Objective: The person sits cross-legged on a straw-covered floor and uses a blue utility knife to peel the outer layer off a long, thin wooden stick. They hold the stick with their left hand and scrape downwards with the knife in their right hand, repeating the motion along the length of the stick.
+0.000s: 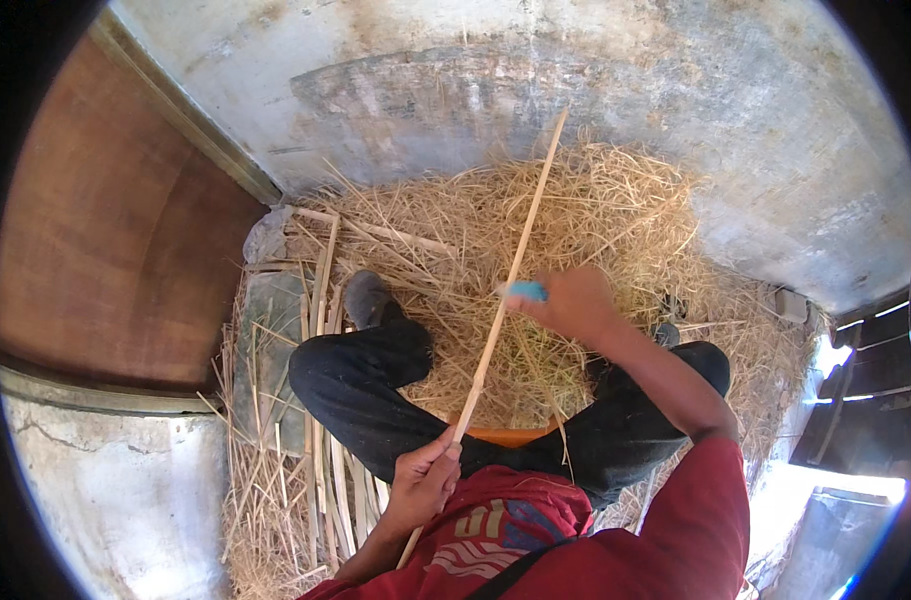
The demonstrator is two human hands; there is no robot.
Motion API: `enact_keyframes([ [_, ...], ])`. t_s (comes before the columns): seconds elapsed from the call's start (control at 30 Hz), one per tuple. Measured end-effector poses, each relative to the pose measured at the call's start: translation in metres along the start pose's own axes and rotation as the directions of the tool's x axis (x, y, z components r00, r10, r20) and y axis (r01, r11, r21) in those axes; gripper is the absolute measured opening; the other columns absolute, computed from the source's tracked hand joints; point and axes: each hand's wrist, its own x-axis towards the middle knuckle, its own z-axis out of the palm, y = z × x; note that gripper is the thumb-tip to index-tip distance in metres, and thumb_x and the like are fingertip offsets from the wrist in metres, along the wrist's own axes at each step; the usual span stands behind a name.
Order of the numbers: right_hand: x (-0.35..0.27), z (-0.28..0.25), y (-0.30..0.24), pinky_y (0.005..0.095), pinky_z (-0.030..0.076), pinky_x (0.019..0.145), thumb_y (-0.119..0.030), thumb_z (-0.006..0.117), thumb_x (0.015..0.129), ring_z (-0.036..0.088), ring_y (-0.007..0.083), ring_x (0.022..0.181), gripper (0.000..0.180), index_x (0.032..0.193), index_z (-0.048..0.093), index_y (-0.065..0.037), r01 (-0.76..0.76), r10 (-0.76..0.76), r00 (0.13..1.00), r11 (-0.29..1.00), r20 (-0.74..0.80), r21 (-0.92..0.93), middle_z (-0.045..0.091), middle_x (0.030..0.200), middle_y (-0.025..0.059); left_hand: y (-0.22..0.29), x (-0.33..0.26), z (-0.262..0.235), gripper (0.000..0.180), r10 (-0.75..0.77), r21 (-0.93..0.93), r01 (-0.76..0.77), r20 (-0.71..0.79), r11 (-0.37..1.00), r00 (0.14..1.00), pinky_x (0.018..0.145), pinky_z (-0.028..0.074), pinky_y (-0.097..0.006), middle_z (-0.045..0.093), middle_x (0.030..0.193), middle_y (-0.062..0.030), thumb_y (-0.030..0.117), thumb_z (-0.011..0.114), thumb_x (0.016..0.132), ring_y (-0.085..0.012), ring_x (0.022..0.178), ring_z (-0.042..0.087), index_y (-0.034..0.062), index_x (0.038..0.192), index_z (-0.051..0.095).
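A long, pale bamboo strip (521, 250) slants across the view, from near my waist up toward the far wall. My left hand (424, 480) is wrapped round its lower part, close to my lap. My right hand (579, 303) grips a small knife (527, 291) by what looks like a blue handle. Its pale tip meets or nearly meets the strip around the middle; motion blurs it, so I cannot tell if it touches. The far end of the strip sticks out free above the straw.
Dry straw and shavings (616, 200) cover the floor. More split strips (321, 290) lie to the left beside a grey stone slab (269, 360). A brown wooden panel (116, 230) stands left, a stained wall (576, 80) ahead. Something orange (506, 436) shows between my bent legs.
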Motion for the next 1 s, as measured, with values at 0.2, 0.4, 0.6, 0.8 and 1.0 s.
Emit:
enact_keyframes([
  [0.2,-0.010,0.014,-0.016,0.0416,0.045,0.043,-0.078,0.048,0.074,0.057,0.0301,0.044,0.072,0.063,0.059,-0.007,0.225,-0.222,0.972,0.974,-0.078,0.035,0.051,0.046,0.0085,-0.001,0.001,0.001,0.038,0.043,-0.006,-0.044,-0.043,0.999,0.998,0.047,0.031,-0.017,0.041,0.063,0.0070,0.011,0.049,0.097,-0.0011,0.053,0.037,0.0039,0.134,0.048],
  [0.4,0.019,0.015,0.010,0.0399,0.045,0.043,-0.076,0.051,0.074,0.057,0.0258,0.043,0.071,0.067,0.063,-0.006,-0.017,0.033,0.980,0.996,-0.195,0.084,0.056,0.051,0.0087,0.012,-0.008,0.008,0.036,0.050,0.133,-0.039,-0.081,0.990,0.995,0.048,0.032,-0.018,0.041,0.064,0.0079,0.009,0.049,0.097,-0.0007,0.054,0.037,0.0032,0.132,0.050],
  [0.6,0.009,0.008,-0.010,0.0407,0.046,0.046,-0.072,0.053,0.076,0.058,0.0257,0.044,0.066,0.068,0.064,-0.008,-0.023,0.023,1.000,0.999,-0.002,-0.037,0.054,0.048,0.0087,-0.006,-0.015,0.000,0.036,0.103,0.044,-0.100,-0.072,0.994,0.992,0.048,0.032,-0.018,0.043,0.063,0.0079,0.007,0.050,0.096,-0.0002,0.055,0.038,0.0030,0.132,0.051],
  [0.8,-0.013,0.008,-0.030,0.0413,0.045,0.045,-0.072,0.054,0.074,0.057,0.0299,0.045,0.064,0.065,0.062,-0.009,0.226,-0.219,0.961,0.974,-0.167,0.024,0.050,0.045,0.0097,0.009,-0.011,0.001,0.036,0.122,0.159,-0.107,-0.087,0.981,0.989,0.052,0.035,-0.018,0.046,0.065,0.0066,0.009,0.051,0.096,-0.0007,0.059,0.042,0.0014,0.131,0.050],
  [1.0,0.020,-0.016,0.014,0.0434,0.045,0.045,-0.075,0.051,0.074,0.058,0.0311,0.044,0.068,0.070,0.066,-0.009,-0.122,0.153,0.935,0.986,-0.320,0.112,0.053,0.047,0.0117,0.010,-0.023,0.007,0.037,0.178,0.270,-0.181,0.036,0.946,0.983,0.056,0.037,-0.019,0.049,0.069,0.0053,0.005,0.052,0.094,-0.0016,0.065,0.044,-0.0006,0.130,0.050],
])
